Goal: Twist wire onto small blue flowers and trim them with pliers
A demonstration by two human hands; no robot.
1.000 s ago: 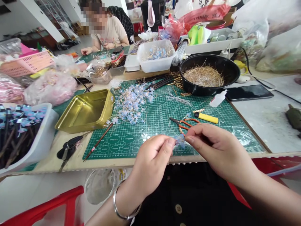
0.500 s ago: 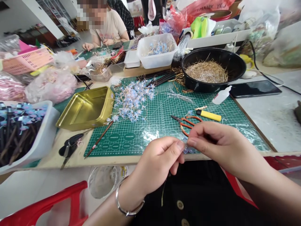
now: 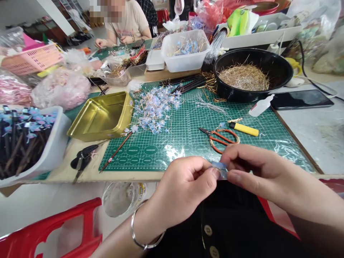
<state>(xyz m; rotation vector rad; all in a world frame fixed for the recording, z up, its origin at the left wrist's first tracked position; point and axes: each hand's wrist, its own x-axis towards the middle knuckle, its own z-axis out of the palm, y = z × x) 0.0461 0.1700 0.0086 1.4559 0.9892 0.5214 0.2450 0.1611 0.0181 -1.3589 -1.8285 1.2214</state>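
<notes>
My left hand [image 3: 182, 190] and my right hand [image 3: 255, 172] meet just below the front edge of the green cutting mat [image 3: 188, 139]. Both pinch a small pale blue flower piece [image 3: 219, 166] between thumb and fingers. A silver bangle [image 3: 139, 233] circles my left wrist. On the mat just beyond my hands lie orange-handled snips [image 3: 220, 138] and a yellow-handled tool [image 3: 245, 129]. A heap of blue flowers on gold wires [image 3: 156, 109] lies at the mat's centre left.
A gold tin [image 3: 100, 116] and black scissors [image 3: 82, 161] sit left of the mat. A black bowl of gold wires [image 3: 249, 73], a glue bottle [image 3: 260, 105] and a phone [image 3: 301, 99] are at right. Another person [image 3: 126, 21] works across the table. A red stool [image 3: 53, 233] stands lower left.
Both hands have drawn slightly toward me and lower, still pinching the blue flower piece. The camera has tilted down a little.
</notes>
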